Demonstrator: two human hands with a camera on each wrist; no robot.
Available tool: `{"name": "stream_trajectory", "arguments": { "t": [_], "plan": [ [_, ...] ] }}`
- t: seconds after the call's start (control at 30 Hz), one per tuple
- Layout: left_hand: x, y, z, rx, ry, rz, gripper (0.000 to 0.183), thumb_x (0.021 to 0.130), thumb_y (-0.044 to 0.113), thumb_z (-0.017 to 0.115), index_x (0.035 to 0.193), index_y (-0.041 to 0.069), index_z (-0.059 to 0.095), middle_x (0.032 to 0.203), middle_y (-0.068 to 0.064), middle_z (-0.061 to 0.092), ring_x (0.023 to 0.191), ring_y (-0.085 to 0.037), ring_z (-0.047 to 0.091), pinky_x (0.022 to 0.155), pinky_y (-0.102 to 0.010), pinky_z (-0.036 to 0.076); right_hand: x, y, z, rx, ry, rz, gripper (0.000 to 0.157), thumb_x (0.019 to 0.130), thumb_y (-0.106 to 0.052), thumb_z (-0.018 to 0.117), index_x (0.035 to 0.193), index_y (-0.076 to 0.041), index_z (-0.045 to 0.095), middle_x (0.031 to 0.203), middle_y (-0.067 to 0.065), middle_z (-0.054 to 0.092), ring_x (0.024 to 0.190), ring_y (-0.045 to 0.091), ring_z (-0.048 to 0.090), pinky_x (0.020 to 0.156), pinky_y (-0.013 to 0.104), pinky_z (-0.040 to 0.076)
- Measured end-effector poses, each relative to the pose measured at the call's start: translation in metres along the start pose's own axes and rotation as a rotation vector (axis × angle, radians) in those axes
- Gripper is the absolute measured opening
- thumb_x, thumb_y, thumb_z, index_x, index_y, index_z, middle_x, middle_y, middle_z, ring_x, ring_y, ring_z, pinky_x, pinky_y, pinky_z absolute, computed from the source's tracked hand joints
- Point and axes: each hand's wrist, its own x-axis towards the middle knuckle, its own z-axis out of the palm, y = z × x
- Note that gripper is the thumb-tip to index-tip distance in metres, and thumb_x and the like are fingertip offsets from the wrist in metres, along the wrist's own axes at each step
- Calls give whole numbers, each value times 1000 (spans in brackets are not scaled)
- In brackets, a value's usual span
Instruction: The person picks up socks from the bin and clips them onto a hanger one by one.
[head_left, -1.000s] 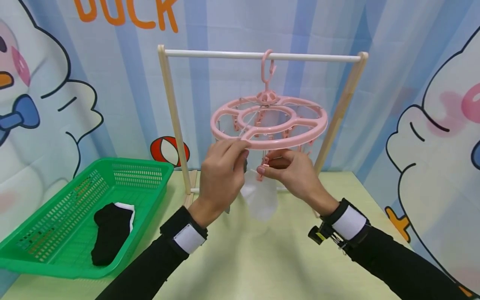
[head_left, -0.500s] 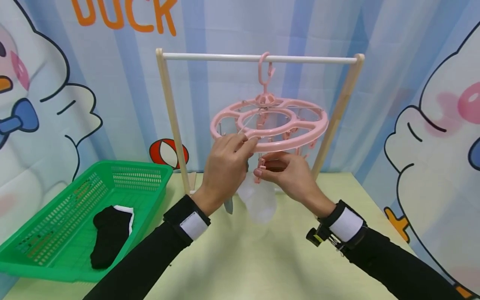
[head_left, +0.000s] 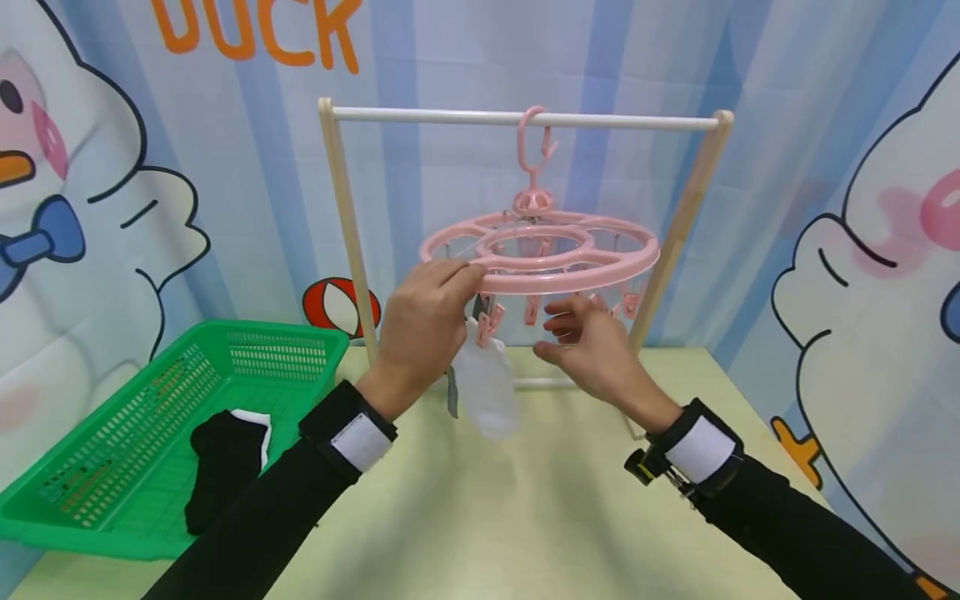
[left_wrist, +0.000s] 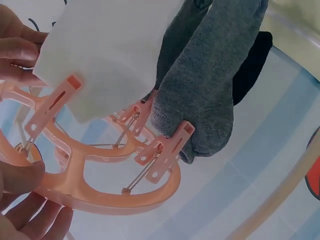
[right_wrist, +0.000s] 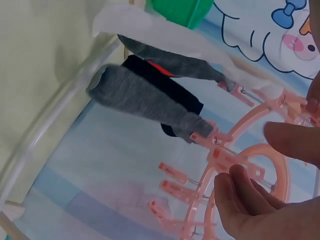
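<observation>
My left hand (head_left: 423, 325) grips the near left rim of the round pink clip hanger (head_left: 577, 279), thumb and fingers wrapped about the ring. A white sock (head_left: 487, 392) hangs below it from a pink clothespin (head_left: 489, 323). To the right of that sock, my right hand (head_left: 592, 354) is held below the rim with thumb and fingers apart and nothing between them. In the left wrist view, grey socks (left_wrist: 200, 75) hang clipped beside the white one, with a black sock (left_wrist: 255, 65) behind them. More clothespins (right_wrist: 172, 172) dangle bare in the right wrist view.
The hanger hooks over a white rod (head_left: 435, 116) on a wooden-legged stand (head_left: 345, 217). At left on the table (head_left: 480, 517) sits a green basket (head_left: 281, 357) holding black socks with a white edge (head_left: 225, 467). A duck-print curtain (head_left: 465, 50) backs the table.
My right fingers have let go of the clothespin on the white sock. The hanger has turned, carrying that sock and clothespin leftward, and my left hand has shifted left with the rim.
</observation>
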Motion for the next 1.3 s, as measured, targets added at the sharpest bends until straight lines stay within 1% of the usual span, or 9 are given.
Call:
{"name": "stream_trajectory", "arguments": {
  "t": [0.17,0.4,0.5,0.63,0.73,1.0,1.17,1.23,1.3],
  "plan": [
    [-3,-9,-4,-7,0,-33,22,85,-8,67,105,2,71,100,-11,69,95,-26,63,82,-40,55,4,2,1,-16,67,-14,48,92,-20,68,130,2,50,104,18,68,92,28,66,79,45,55],
    [-7,-15,-4,-31,16,-55,20,86,-7,67,105,1,71,99,-12,69,94,-26,64,82,-42,55,19,3,13,58,52,-19,60,96,-28,63,146,-10,35,112,19,62,99,28,62,81,45,54],
    [-8,-15,-3,-43,14,-59,19,88,-5,66,105,1,71,100,-12,69,93,-27,64,82,-42,55,28,3,16,76,33,-1,46,96,-28,62,135,-6,48,109,17,65,100,26,62,82,43,54],
    [-8,-14,-2,-59,7,-63,19,88,-6,66,104,1,71,98,-11,69,89,-26,64,78,-40,56,37,3,16,79,38,3,24,96,-23,63,108,-2,63,94,13,70,90,20,66,71,35,52],
    [-8,-13,-2,-68,1,-72,20,86,-7,66,103,2,70,97,-10,69,86,-25,64,76,-40,57,38,4,15,78,55,8,20,95,-23,66,99,-3,66,88,10,71,83,16,66,64,31,46],
    [-8,-15,-6,-76,-19,-97,27,85,-6,70,112,0,70,108,-13,68,99,-26,64,82,-42,55,36,4,13,104,89,-15,24,90,-23,72,102,-4,64,88,7,71,81,12,67,61,30,50],
    [-13,-23,-13,-44,-31,-132,36,84,-5,71,119,0,67,113,-14,67,101,-27,63,79,-42,56,35,2,13,168,96,-7,27,89,-23,74,106,-4,65,90,6,72,83,10,67,65,26,51],
    [-19,-31,-17,-17,-36,-160,34,85,-2,71,119,0,65,111,-15,67,96,-28,64,76,-43,57,34,1,13,189,114,-12,25,87,-21,75,103,-4,66,88,6,72,82,10,68,64,24,51],
    [-27,-45,-21,26,-41,-203,28,88,2,70,116,-1,65,100,-16,69,80,-27,65,65,-42,57,33,2,13,211,129,-37,24,86,-19,76,101,-3,66,86,7,72,81,11,68,63,24,51]
  ]
}}
